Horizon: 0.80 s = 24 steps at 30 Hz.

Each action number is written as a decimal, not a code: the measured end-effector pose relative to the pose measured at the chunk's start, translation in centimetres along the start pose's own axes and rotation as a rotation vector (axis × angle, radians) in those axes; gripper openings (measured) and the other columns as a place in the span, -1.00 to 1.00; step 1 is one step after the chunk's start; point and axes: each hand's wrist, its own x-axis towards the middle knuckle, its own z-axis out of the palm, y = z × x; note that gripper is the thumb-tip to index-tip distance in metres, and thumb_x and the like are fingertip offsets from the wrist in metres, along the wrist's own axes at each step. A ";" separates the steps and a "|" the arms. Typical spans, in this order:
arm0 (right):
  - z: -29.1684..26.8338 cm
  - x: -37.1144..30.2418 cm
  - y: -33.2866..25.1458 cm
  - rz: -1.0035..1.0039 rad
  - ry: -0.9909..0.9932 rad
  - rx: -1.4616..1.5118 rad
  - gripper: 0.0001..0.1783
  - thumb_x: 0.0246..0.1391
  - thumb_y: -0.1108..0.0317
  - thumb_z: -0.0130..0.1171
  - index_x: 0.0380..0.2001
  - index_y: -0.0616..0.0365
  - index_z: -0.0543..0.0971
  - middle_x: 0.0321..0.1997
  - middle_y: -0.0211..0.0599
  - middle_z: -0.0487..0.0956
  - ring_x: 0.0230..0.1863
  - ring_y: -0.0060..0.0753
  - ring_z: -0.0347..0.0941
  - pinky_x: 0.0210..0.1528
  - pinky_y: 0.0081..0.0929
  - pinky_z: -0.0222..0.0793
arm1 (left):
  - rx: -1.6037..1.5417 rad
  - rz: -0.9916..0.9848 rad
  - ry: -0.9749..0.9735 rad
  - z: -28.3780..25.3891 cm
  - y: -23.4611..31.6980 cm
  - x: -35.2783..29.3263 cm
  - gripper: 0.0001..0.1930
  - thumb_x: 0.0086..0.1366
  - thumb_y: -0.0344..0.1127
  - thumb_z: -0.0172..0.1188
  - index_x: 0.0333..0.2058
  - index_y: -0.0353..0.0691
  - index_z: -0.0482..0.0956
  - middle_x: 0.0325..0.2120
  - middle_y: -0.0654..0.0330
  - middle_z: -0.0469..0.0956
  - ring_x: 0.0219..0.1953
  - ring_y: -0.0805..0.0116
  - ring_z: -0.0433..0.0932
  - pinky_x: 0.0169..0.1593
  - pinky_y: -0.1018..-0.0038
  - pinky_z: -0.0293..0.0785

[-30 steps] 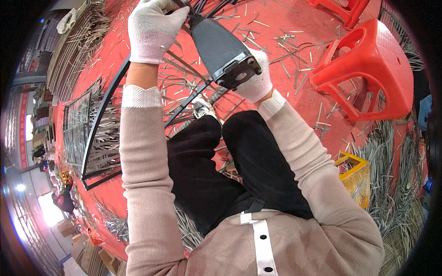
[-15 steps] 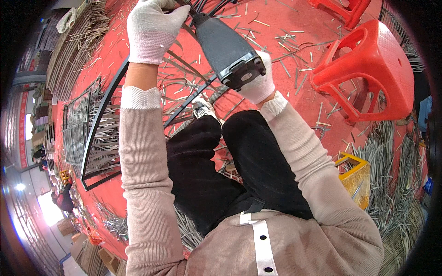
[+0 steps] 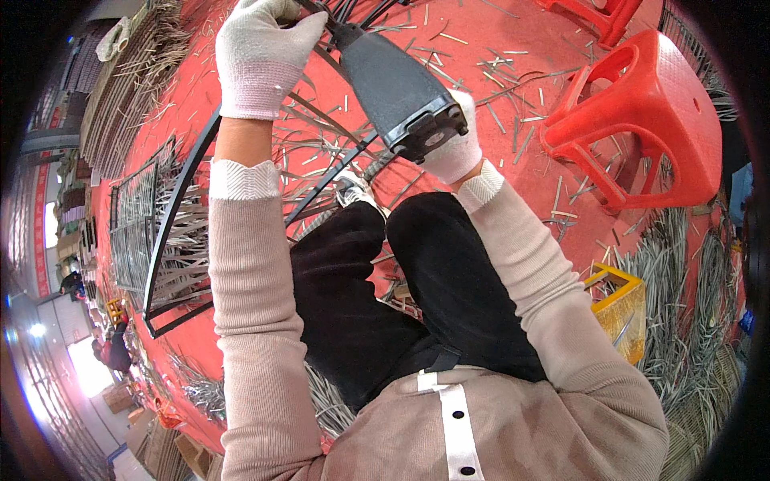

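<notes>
My right hand point(image 3: 459, 148), in a white knit glove, is behind a black tapered power tool point(image 3: 397, 84) that looks like a nail gun. Its fingers are mostly hidden by the tool, which they hold. A bolted end cap faces me, while the narrow nose points up and left. Beside that nose, my left hand point(image 3: 269, 60), also gloved, is closed with thumb and fingers together. What it pinches is cut off by the upper edge. Under it runs a black metal frame point(image 3: 183, 188), with flat grey-brown strips point(image 3: 321, 116) trailing across.
Red plastic stools point(image 3: 682, 112) stand at the right, near a yellow stool-like frame point(image 3: 622, 309). Bundles of grey strips point(image 3: 662, 321) lie beside it. Cut scraps litter the red floor point(image 3: 513, 144). A mesh panel point(image 3: 132, 224) lies left; other people are at the far left.
My left hand has shifted slightly left and down. The tool and my right hand have barely moved, and the grip on the tool stays the same.
</notes>
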 end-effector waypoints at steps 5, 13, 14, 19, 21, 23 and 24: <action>-0.1 0.2 -0.6 -0.016 -0.002 0.055 -0.21 -0.26 0.24 0.61 0.13 0.15 0.58 -0.21 -0.23 0.75 -0.23 -0.28 0.74 -0.17 -0.45 0.60 | -0.012 0.005 0.007 0.1 0.2 0.0 -0.79 -0.01 -0.57 0.40 -0.64 -0.35 0.50 -0.54 0.14 0.46 -0.48 0.30 0.48 -0.38 0.43 0.37; -0.3 0.0 0.1 -0.091 0.002 -0.095 -0.28 -0.22 0.25 0.58 0.09 0.17 0.59 -0.21 -0.18 0.74 -0.19 -0.28 0.74 -0.12 -0.42 0.60 | -0.070 -0.093 -0.021 0.0 0.6 -0.1 -0.79 -0.06 -0.60 0.41 -0.65 -0.37 0.49 -0.54 0.15 0.45 -0.48 0.32 0.46 -0.37 0.44 0.36; -0.3 0.1 0.1 -0.111 0.006 -0.145 -0.30 -0.21 0.26 0.57 0.08 0.17 0.60 -0.21 -0.18 0.74 -0.18 -0.26 0.74 -0.12 -0.41 0.60 | -0.043 -0.053 -0.025 0.0 0.4 -0.1 -0.81 0.01 -0.57 0.39 -0.62 -0.36 0.51 -0.53 0.16 0.47 -0.47 0.32 0.48 -0.37 0.45 0.38; -2.6 1.9 -3.6 -0.233 -0.035 -0.337 -0.57 -0.02 0.30 0.43 -0.07 0.23 0.61 -0.26 -0.25 0.73 -0.30 -0.41 0.67 -0.19 -0.38 0.58 | 0.172 -0.033 -0.132 -0.5 -1.6 0.4 -0.77 0.21 -0.27 0.44 -0.34 -0.34 0.69 -0.47 0.33 0.55 -0.43 0.58 0.53 -0.34 0.55 0.51; -6.2 1.7 -7.4 0.381 -0.196 0.171 -0.68 0.04 0.32 0.33 -0.14 0.21 0.61 -0.35 -0.37 0.67 -0.39 -0.55 0.57 -0.28 -0.48 0.52 | 0.027 -0.152 -0.101 -0.5 -2.4 0.6 -0.71 0.19 -0.24 0.46 -0.29 -0.37 0.67 -0.42 0.31 0.56 -0.40 0.59 0.57 -0.36 0.56 0.54; -11.5 0.4 -11.7 0.821 -0.316 0.223 -0.70 0.09 0.34 0.25 -0.10 0.18 0.57 -0.42 -0.45 0.58 -0.44 -0.64 0.49 -0.36 -0.59 0.45 | -0.091 -0.186 -0.069 -0.7 -3.0 0.4 -0.70 0.17 -0.15 0.44 -0.29 -0.29 0.73 -0.36 0.10 0.65 -0.35 0.29 0.67 -0.18 0.42 0.58; -14.6 -0.7 -13.6 0.919 -0.321 0.238 -0.68 0.10 0.36 0.21 -0.06 0.16 0.54 -0.44 -0.47 0.53 -0.45 -0.67 0.46 -0.39 -0.64 0.41 | -0.095 -0.161 -0.018 -1.0 -3.1 0.0 -0.70 0.19 -0.13 0.43 -0.28 -0.27 0.73 -0.34 0.10 0.66 -0.31 0.27 0.68 -0.14 0.40 0.58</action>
